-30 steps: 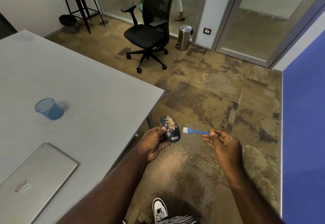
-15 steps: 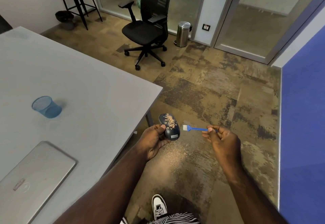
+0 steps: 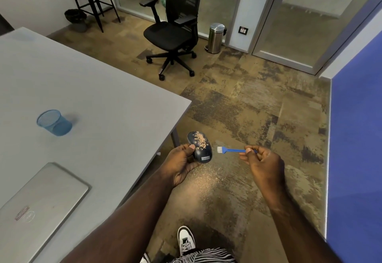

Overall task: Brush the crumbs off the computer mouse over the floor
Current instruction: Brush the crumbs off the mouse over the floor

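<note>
Crumbs (image 3: pixel 201 140) are seen scattered tan across the upper half of the dark computer mouse (image 3: pixel 199 146), which is held off the table's corner, above the floor (image 3: pixel 237 105). The mouse is gripped by the left hand (image 3: pixel 182 162), thumb pressed on its top. A small blue brush (image 3: pixel 231 150) is pinched at the handle end by the closed fingers of the right hand (image 3: pixel 263 164), its white bristles just beside the mouse, not touching. Fine tan dust is noted on the carpet below. On the grey table (image 3: pixel 103 97) a blue mesh cup (image 3: pixel 54 122) and a closed laptop (image 3: pixel 39 200) are set.
</note>
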